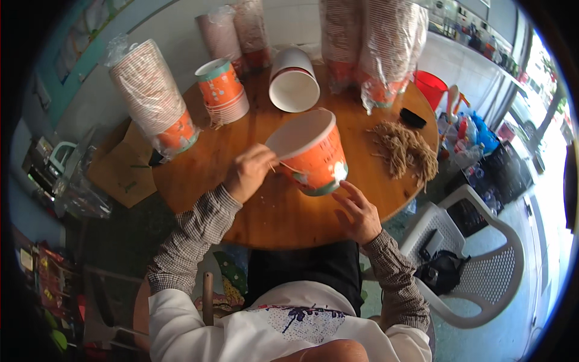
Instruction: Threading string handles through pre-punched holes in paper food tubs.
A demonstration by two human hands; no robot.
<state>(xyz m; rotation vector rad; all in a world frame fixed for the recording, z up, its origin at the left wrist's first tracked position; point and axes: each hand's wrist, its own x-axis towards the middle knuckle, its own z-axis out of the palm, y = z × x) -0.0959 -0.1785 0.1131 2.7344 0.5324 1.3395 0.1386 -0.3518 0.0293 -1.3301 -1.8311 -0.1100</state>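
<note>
An orange paper bucket [316,158] with a white inside and green base is tilted over the near middle of the table, its mouth toward the upper left. My left hand [248,173] is closed in a pinch at the bucket's left rim, on a thin tan cord that shows below the fingers. Whether it also grips the rim is hard to see. Beside the base, my right hand [357,212] is open, fingers spread, with the fingertips at or close to the bucket's lower right edge. A pile of tan cords [404,151] lies on the table's right side.
On the round wooden table [259,226] stand a short bucket stack [221,90], a stack lying on its side [294,84], and several tall plastic-wrapped stacks [151,90]. A black object [412,117] lies by the cords. A white chair [482,265] stands at right, a cardboard box [123,169] at left.
</note>
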